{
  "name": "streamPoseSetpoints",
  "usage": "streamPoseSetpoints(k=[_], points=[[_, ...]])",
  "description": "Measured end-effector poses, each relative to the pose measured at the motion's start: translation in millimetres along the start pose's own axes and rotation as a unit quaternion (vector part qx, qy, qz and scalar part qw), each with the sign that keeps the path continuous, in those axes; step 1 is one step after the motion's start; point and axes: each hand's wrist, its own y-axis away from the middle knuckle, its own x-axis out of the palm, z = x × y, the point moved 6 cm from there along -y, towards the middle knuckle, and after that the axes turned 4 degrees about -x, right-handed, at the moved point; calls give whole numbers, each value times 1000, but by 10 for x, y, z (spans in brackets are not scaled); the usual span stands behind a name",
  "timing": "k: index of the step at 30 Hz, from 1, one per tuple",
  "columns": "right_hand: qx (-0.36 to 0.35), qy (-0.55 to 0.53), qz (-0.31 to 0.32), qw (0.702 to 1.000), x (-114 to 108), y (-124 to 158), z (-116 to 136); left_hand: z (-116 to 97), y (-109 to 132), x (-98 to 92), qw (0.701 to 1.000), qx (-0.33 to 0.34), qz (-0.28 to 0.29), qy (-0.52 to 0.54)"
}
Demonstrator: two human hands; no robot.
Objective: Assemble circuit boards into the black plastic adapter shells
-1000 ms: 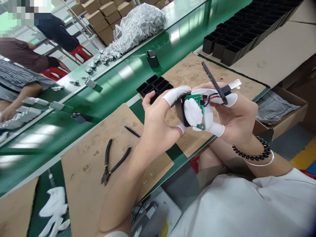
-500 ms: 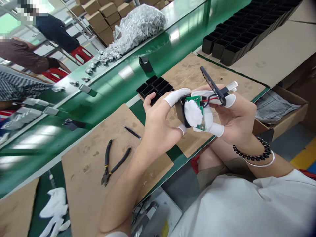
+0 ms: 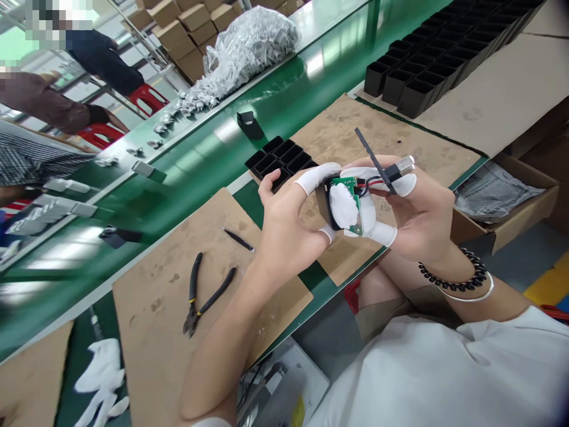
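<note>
My left hand [image 3: 287,234], with white finger cots on thumb and index finger, is closed around a black rectangular case [image 3: 325,206]. My right hand [image 3: 424,210], also in finger cots, grips a green circuit board [image 3: 360,218] bearing a white lump [image 3: 343,204]. One end of the board sits at the case's open mouth; how deep it goes is hidden. Red and black wires [image 3: 371,182] run from the board to a flat black end plate [image 3: 372,155] with a silver metal piece [image 3: 405,165], resting over my right fingers.
Diagonal cutters [image 3: 192,314] and black tweezers [image 3: 239,239] lie on cardboard [image 3: 155,296]. Several black cases [image 3: 284,155] stand behind my left hand, with more rows [image 3: 418,98] at upper right. A green conveyor [image 3: 195,178] carries parts. White gloves [image 3: 101,370] lie lower left. People sit across.
The black cases on the conveyor have shifted left. My right hand, with board and end plate, has moved slightly left, and the end plate has turned more edge-on.
</note>
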Motion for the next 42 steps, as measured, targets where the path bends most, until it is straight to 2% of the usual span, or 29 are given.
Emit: streamPoseSetpoints(k=[6,9,13,16,18,20,22,23,24,25,27,29,31,34,37,39,42], points=[[16,52,33,998,-11,-6,-36,62,-33,55,999,-32,20,27],[70,59,38,995,-14,84,-182,202,-41,263,984,-66,55,158],[184,-20,32,982,-144,214,-451,433,4,694,917,-149,125,347],[213,-29,59,975,-310,159,-573,520,36,901,867,-196,189,418],[228,-33,114,966,-350,85,-639,492,59,956,824,-197,275,455],[255,-80,173,948,-314,44,-697,437,91,946,779,-187,361,478],[273,-133,204,931,-252,37,-725,401,117,916,749,-181,407,490],[277,-145,206,927,-229,40,-728,398,122,908,748,-183,408,491],[276,-141,195,930,-222,45,-728,405,120,910,757,-187,391,488],[273,-122,175,938,-233,51,-723,425,108,914,779,-193,354,480],[250,-39,125,959,-287,61,-679,486,84,909,845,-203,233,437],[197,74,94,973,-324,69,-570,518,98,886,903,-201,110,362],[138,177,90,970,-300,85,-435,502,140,875,941,-189,38,277],[95,297,100,945,-194,128,-292,464,193,859,971,-169,1,168],[85,398,141,903,-41,181,-233,439,218,837,985,-141,-12,96],[93,435,175,878,62,232,-245,439,230,840,990,-125,-17,68],[127,436,199,869,165,331,-327,483,245,860,992,-117,-26,38]])
